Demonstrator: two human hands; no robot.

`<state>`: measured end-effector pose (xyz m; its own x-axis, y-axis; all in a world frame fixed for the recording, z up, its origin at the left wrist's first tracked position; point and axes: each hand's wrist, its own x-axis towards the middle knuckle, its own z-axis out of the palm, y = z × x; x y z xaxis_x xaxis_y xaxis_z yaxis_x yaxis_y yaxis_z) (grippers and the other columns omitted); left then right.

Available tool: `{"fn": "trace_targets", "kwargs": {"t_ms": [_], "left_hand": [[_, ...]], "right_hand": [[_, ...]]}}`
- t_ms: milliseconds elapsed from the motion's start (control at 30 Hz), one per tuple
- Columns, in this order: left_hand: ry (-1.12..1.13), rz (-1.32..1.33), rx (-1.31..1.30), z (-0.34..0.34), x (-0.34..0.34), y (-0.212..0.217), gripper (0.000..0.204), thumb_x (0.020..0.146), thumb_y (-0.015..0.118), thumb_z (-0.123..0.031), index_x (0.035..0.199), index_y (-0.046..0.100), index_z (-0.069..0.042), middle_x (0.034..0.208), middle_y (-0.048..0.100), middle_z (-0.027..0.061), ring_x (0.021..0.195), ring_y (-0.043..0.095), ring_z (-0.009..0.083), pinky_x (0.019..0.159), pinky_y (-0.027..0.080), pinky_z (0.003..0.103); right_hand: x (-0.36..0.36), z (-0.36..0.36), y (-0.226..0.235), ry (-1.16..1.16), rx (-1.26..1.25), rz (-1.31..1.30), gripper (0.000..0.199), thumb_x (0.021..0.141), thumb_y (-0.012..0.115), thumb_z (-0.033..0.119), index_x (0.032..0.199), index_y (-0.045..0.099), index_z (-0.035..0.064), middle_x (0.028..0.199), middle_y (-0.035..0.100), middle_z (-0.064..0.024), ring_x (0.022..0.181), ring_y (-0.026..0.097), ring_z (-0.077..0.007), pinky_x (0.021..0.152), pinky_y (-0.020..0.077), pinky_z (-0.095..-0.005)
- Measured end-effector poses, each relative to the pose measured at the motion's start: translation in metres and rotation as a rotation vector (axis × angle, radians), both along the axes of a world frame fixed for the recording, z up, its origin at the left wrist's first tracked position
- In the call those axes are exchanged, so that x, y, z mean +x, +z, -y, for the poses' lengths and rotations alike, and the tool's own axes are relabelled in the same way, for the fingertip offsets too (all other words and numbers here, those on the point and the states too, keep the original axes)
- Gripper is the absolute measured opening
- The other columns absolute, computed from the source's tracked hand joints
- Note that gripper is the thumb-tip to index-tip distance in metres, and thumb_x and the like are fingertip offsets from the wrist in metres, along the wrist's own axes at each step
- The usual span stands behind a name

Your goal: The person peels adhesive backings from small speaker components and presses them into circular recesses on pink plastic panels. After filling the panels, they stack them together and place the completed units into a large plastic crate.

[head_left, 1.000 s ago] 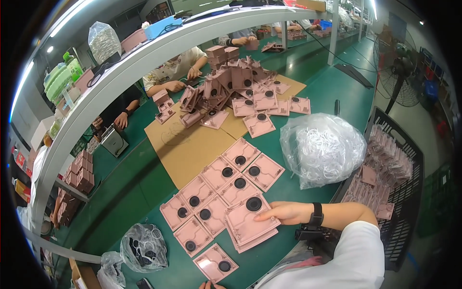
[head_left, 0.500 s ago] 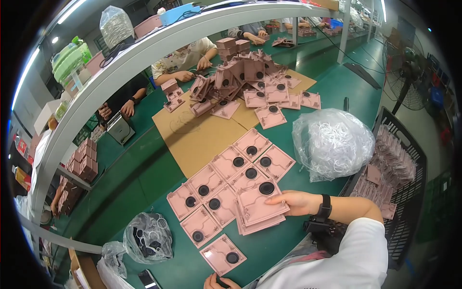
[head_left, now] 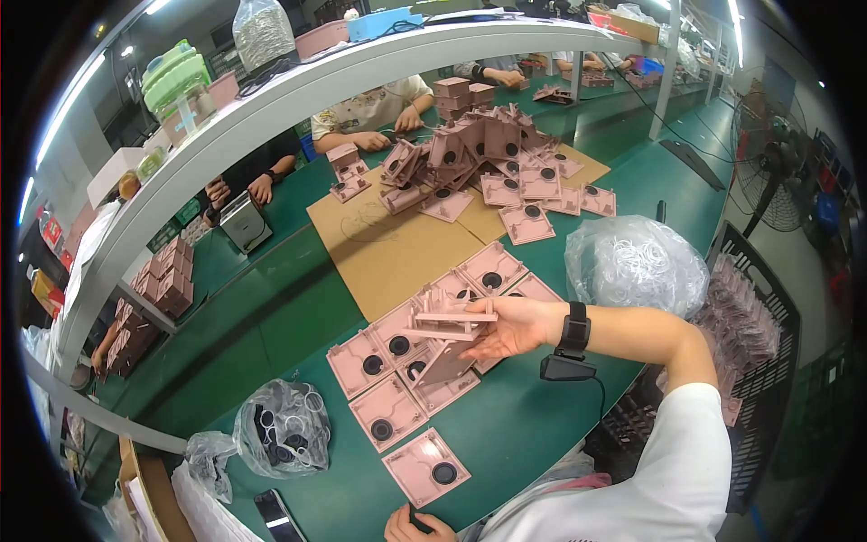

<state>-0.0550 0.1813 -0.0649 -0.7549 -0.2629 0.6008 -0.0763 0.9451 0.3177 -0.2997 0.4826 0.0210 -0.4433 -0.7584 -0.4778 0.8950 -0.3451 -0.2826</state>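
Observation:
My right hand (head_left: 519,327) grips a few square pink plastic panels (head_left: 449,327), turned on edge and fanned apart above the others on the table. Its thumb is on top and the fingers lie underneath. Beneath and beside them, several like panels with black round rings lie in rows, such as the near left panel (head_left: 386,411). A single pink panel (head_left: 424,467) lies apart from the rows, closest to me. Just below it, at the lower picture edge, my left hand (head_left: 421,524) shows only its fingers, parted, with nothing seen in them.
A heap of pink panels (head_left: 461,149) covers the cardboard sheet (head_left: 361,262) farther off. Clear bags hold white rings (head_left: 637,266) and black and white rings (head_left: 287,429). A phone (head_left: 278,515) lies near left. A black crate (head_left: 759,361) stands right. Other people work opposite.
My right hand has moved slightly left and up and turned over, tipping the held panels from flat to on edge. The whole view has shifted a little. My left hand stays at the lower edge.

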Motion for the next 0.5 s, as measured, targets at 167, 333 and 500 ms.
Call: {"fn": "trace_targets", "kwargs": {"t_ms": [167,333,500], "left_hand": [[0.032,0.044,-0.008,0.002,0.002,-0.002,0.018,0.081,0.055,-0.011,0.096,0.064,-0.008,0.092,0.062,0.0096,0.087,0.057,0.0297,0.078,0.042,0.042],[-0.038,0.057,0.047,0.001,-0.002,0.011,0.018,0.083,0.054,-0.013,0.098,0.064,-0.009,0.094,0.062,0.0101,0.088,0.057,0.0302,0.078,0.041,0.042],[-0.028,0.054,0.048,0.006,0.000,0.004,0.019,0.084,0.054,-0.013,0.099,0.064,-0.010,0.096,0.062,0.0111,0.089,0.057,0.0300,0.079,0.041,0.042]], "right_hand": [[0.048,0.032,0.017,-0.150,0.262,-0.112,0.041,0.091,0.055,0.027,0.121,0.049,-0.0011,0.116,0.057,-0.0124,0.107,0.058,-0.0245,0.088,0.0526,-0.0360],[0.096,0.030,0.024,-0.019,0.450,-0.150,0.040,0.092,0.055,0.023,0.123,0.048,-0.0016,0.119,0.057,-0.0114,0.108,0.058,-0.0195,0.090,0.0506,-0.0325],[0.081,0.020,0.031,-0.043,0.383,-0.351,0.040,0.092,0.056,0.018,0.127,0.047,0.0003,0.124,0.055,-0.0080,0.109,0.056,-0.0156,0.093,0.0465,-0.0291]]}}
